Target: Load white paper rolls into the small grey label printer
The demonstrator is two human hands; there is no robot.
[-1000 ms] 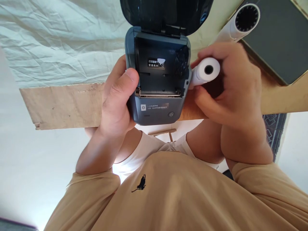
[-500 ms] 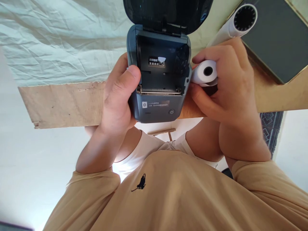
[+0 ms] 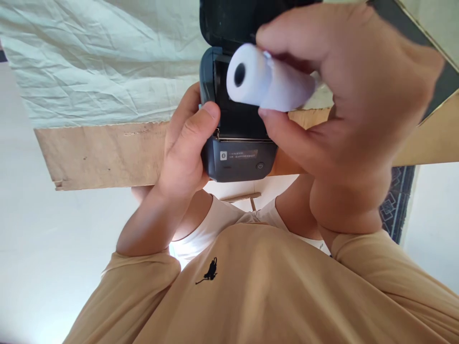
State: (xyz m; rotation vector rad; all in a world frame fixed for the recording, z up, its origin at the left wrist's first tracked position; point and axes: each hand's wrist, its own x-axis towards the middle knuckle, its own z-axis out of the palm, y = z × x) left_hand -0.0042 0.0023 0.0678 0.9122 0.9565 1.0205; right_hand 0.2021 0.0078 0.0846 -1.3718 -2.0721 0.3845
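Note:
My left hand (image 3: 190, 143) is closed around the left side of a dark blue-grey portable printer (image 3: 238, 165), thumb on its rim. The printer's black lid (image 3: 229, 24) stands open at the far side. Between the thumb and fingers of my right hand (image 3: 358, 95) is a white paper roll (image 3: 267, 81), held tilted above the printer's open compartment (image 3: 236, 119). One end of the roll, with its dark round core hole, faces left. The roll and my fingers hide the right part of the compartment. A power button shows on the printer's front.
A pale green cloth (image 3: 100, 62) covers the table beyond a bare wooden edge (image 3: 100, 155). At the right lies a flat dark panel with a light rim (image 3: 439, 91), partly behind my right hand. My legs are beneath the table edge.
My right hand has lifted the paper roll from beside the printer up and left, over the compartment. The printer has shifted slightly right. The larger white roll behind is now hidden.

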